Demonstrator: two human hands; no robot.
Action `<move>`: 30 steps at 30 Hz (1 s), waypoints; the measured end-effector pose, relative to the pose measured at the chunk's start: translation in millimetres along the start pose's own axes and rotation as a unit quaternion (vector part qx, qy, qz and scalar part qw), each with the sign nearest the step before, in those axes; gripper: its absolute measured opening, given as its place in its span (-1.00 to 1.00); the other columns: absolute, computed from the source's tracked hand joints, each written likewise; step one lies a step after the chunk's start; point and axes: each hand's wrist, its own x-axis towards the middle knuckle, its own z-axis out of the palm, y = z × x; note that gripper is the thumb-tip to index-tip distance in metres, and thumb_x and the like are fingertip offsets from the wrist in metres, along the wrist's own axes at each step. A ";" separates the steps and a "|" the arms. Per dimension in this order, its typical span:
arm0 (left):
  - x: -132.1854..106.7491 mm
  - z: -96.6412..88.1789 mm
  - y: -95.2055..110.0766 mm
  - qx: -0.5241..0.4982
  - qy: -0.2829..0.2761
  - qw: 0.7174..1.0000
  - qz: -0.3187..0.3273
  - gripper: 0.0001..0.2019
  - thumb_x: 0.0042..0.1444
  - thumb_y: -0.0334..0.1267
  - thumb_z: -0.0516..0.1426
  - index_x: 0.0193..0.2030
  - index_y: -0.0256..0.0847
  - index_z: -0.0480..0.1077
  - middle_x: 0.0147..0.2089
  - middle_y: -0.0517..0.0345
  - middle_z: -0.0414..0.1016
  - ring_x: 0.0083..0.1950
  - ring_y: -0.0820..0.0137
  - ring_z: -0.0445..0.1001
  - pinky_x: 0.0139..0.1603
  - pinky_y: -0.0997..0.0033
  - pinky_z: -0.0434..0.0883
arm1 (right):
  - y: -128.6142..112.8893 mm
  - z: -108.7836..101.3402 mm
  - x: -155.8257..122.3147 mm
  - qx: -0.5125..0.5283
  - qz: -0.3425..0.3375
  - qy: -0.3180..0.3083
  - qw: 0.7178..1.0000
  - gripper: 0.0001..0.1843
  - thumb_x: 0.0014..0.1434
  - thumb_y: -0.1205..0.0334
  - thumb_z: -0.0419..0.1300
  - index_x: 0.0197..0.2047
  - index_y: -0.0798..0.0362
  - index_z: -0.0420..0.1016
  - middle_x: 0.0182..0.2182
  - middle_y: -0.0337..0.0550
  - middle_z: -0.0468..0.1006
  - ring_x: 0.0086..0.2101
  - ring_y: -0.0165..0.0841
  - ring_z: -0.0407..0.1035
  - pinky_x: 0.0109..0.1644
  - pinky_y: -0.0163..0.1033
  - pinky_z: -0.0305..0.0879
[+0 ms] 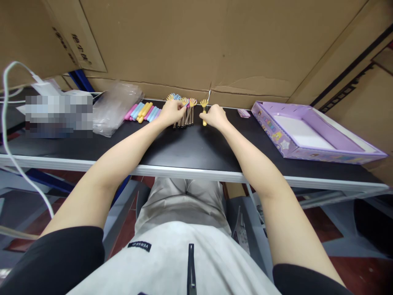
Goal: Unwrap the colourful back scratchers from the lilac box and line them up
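A small yellow back scratcher [204, 104] with a claw-shaped head stands out beyond the fingers of my right hand [216, 116], which is closed around its yellow handle. To the left, my left hand [172, 112] pinches at a row of metal-rod back scratchers [190, 115] with yellow, blue and pink claw heads. Its fingers partly cover the row, and the exact piece between them is hard to see. Beside my left wrist lies a row of loose pink, blue and yellow handles [145, 111].
A clear plastic bag pile [115, 107] lies left of the handles, near a white cable [6, 114]. At right sits an open purple display box [288, 141], with a small pink card [243, 113] beside it. Cardboard [196, 49] walls the black table's [196, 151] back edge.
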 end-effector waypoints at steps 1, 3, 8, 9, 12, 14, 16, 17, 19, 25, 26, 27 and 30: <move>0.6 -0.7 -2.9 0.044 0.005 0.999 0.017 -0.81 0.24 -0.30 0.14 -0.42 -0.20 0.43 -0.40 0.01 0.50 -0.16 0.19 0.50 0.08 0.26 0.38 | 4.6 -0.1 3.1 -0.004 0.009 0.000 1.000 -0.79 0.21 0.20 0.31 -0.14 0.15 0.61 -0.22 0.20 0.61 0.03 0.05 0.53 0.13 -0.02 0.45; 1.4 -1.7 -7.5 0.101 0.006 0.994 0.035 -0.83 0.23 -0.27 0.13 -0.39 -0.20 0.46 -0.33 -0.04 0.53 -0.07 0.10 0.52 0.14 0.19 0.36 | 13.1 -0.1 8.7 -0.016 0.022 -0.003 1.000 -0.79 0.21 0.21 0.31 -0.13 0.17 0.61 -0.17 0.24 0.62 0.05 0.05 0.53 0.14 -0.01 0.46; 2.1 -2.4 -12.1 0.110 -0.002 0.993 0.043 -0.83 0.21 -0.24 0.14 -0.37 -0.18 0.50 -0.27 -0.10 0.57 0.03 0.03 0.51 0.18 0.18 0.35 | 27.1 0.9 17.8 -0.046 0.031 -0.012 0.998 -0.74 0.25 0.21 0.29 -0.07 0.21 0.60 -0.04 0.29 0.63 0.10 0.02 0.55 0.15 -0.05 0.46; 2.0 -2.4 -12.2 0.110 -0.002 0.993 0.044 -0.83 0.21 -0.24 0.14 -0.36 -0.18 0.51 -0.27 -0.10 0.57 0.03 0.03 0.51 0.18 0.17 0.35 | 28.5 0.9 18.5 -0.051 0.031 -0.018 0.998 -0.74 0.26 0.21 0.29 -0.06 0.21 0.60 -0.04 0.30 0.64 0.10 0.02 0.55 0.15 -0.06 0.47; 1.5 -2.4 -11.7 0.126 -0.007 0.991 0.049 -0.82 0.22 -0.24 0.13 -0.35 -0.19 0.52 -0.28 -0.11 0.56 0.00 0.03 0.53 0.16 0.15 0.36 | 30.4 0.0 19.5 -0.066 0.031 -0.041 0.996 -0.74 0.27 0.21 0.28 -0.05 0.20 0.61 -0.06 0.27 0.65 0.08 0.02 0.57 0.15 -0.04 0.48; 1.0 -2.4 -11.0 0.137 -0.011 0.989 0.056 -0.80 0.23 -0.24 0.12 -0.35 -0.21 0.53 -0.29 -0.10 0.56 -0.03 0.04 0.53 0.15 0.15 0.37 | 31.4 -0.9 20.2 -0.076 0.030 -0.058 0.995 -0.75 0.27 0.21 0.26 -0.07 0.18 0.62 -0.12 0.25 0.67 0.06 0.03 0.58 0.15 -0.03 0.49; 0.4 -2.3 -10.3 0.143 -0.016 0.988 0.062 -0.81 0.22 -0.25 0.12 -0.34 -0.21 0.54 -0.30 -0.09 0.55 -0.04 0.05 0.54 0.15 0.16 0.38 | 33.3 -1.4 21.7 -0.087 0.030 -0.073 0.993 -0.76 0.30 0.21 0.23 -0.09 0.18 0.63 -0.18 0.24 0.67 0.03 0.04 0.60 0.14 -0.02 0.50; 0.2 -2.2 -10.0 0.145 -0.019 0.987 0.065 -0.81 0.22 -0.26 0.12 -0.34 -0.21 0.54 -0.31 -0.08 0.55 -0.04 0.06 0.54 0.15 0.16 0.38 | 34.7 -1.4 22.8 -0.090 0.032 -0.080 0.992 -0.76 0.31 0.20 0.22 -0.10 0.17 0.63 -0.21 0.23 0.67 0.01 0.03 0.61 0.13 -0.01 0.51; -0.2 -1.8 -9.9 0.150 -0.025 0.986 0.066 -0.81 0.21 -0.27 0.11 -0.33 -0.22 0.54 -0.30 -0.10 0.55 -0.04 0.05 0.54 0.14 0.15 0.38 | 38.2 -0.9 25.5 -0.090 0.040 -0.089 0.991 -0.75 0.31 0.18 0.22 -0.12 0.16 0.63 -0.25 0.21 0.67 -0.06 0.01 0.63 0.10 -0.01 0.52; -1.4 -0.8 -9.4 0.140 -0.028 0.988 0.065 -0.83 0.18 -0.28 0.13 -0.33 -0.21 0.56 -0.30 -0.10 0.56 -0.01 0.04 0.55 0.14 0.15 0.38 | 46.6 -1.1 31.7 -0.110 0.051 -0.092 0.988 -0.66 0.31 0.15 0.20 -0.03 0.24 0.63 -0.17 0.30 0.68 -0.15 0.00 0.64 0.05 0.02 0.54; -1.9 -1.2 -8.4 0.136 -0.029 0.988 0.064 -0.83 0.18 -0.28 0.14 -0.34 -0.21 0.56 -0.30 -0.10 0.56 0.00 0.03 0.55 0.15 0.15 0.38 | 47.1 -1.7 31.9 -0.118 0.049 -0.094 0.987 -0.63 0.32 0.15 0.18 0.00 0.25 0.63 -0.15 0.32 0.68 -0.14 0.00 0.64 0.05 0.01 0.54; -2.5 -1.9 -7.0 0.134 -0.031 0.988 0.063 -0.83 0.18 -0.28 0.14 -0.34 -0.21 0.56 -0.28 -0.11 0.57 0.00 0.02 0.55 0.16 0.14 0.38 | 47.5 -2.3 32.1 -0.125 0.047 -0.095 0.986 -0.61 0.33 0.15 0.17 0.03 0.26 0.62 -0.14 0.32 0.68 -0.13 -0.01 0.64 0.06 0.00 0.54; -3.7 -7.8 -1.5 0.156 -0.038 0.985 0.060 -0.78 0.22 -0.23 0.10 -0.29 -0.23 0.57 -0.20 -0.16 0.60 0.05 -0.02 0.55 0.18 0.08 0.37 | 47.7 -4.1 31.8 -0.146 0.044 -0.103 0.983 -0.58 0.34 0.14 0.15 0.09 0.28 0.60 -0.15 0.31 0.68 -0.11 -0.03 0.63 0.06 -0.04 0.53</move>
